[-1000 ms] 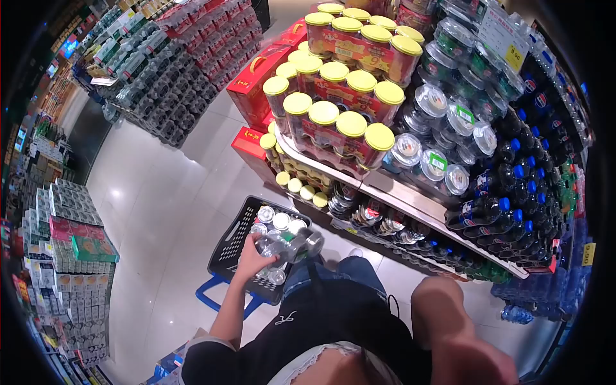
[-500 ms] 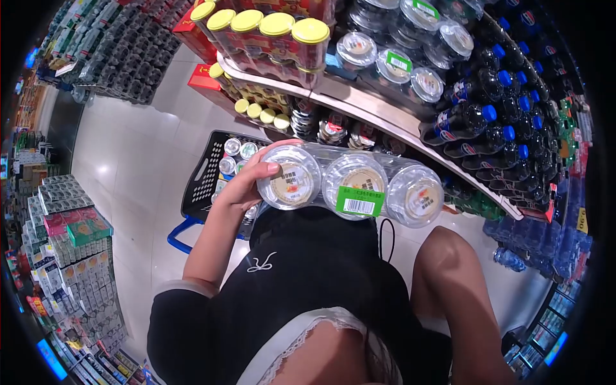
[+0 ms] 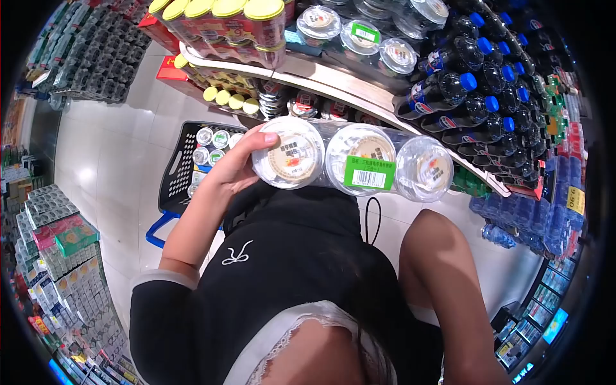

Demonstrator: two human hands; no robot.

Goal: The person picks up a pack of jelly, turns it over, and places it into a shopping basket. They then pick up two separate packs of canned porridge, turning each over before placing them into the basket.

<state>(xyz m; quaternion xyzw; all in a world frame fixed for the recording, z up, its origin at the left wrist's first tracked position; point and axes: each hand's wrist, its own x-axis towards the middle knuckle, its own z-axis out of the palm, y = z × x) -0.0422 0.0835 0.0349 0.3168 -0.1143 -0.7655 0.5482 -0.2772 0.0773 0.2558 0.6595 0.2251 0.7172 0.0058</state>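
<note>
My left hand [image 3: 240, 157] grips one end of a row of three clear plastic jars [image 3: 366, 176], packed side by side in clear wrap. The thumb lies over the lid rim of the nearest jar, and the other fingers are hidden behind it. The round lids with printed cream labels face me. A green barcode sticker [image 3: 369, 173] is on the middle jar. My right arm [image 3: 443, 276] is bent sharply at the elbow, its forearm running down out of the picture, so that hand does not show.
Below my left hand stands a black shopping basket [image 3: 172, 183] with a blue handle, holding several cans. Ahead, a shelf [image 3: 359, 90] carries yellow-lidded jars [image 3: 264, 32], clear tubs [image 3: 319, 22] and dark cola bottles [image 3: 443, 90]. Stacked cartons [image 3: 77, 237] stand at the left.
The view has shifted, so the shelf and basket sit further left and higher. The jar pack has come slightly nearer and more level. My left hand keeps its hold.
</note>
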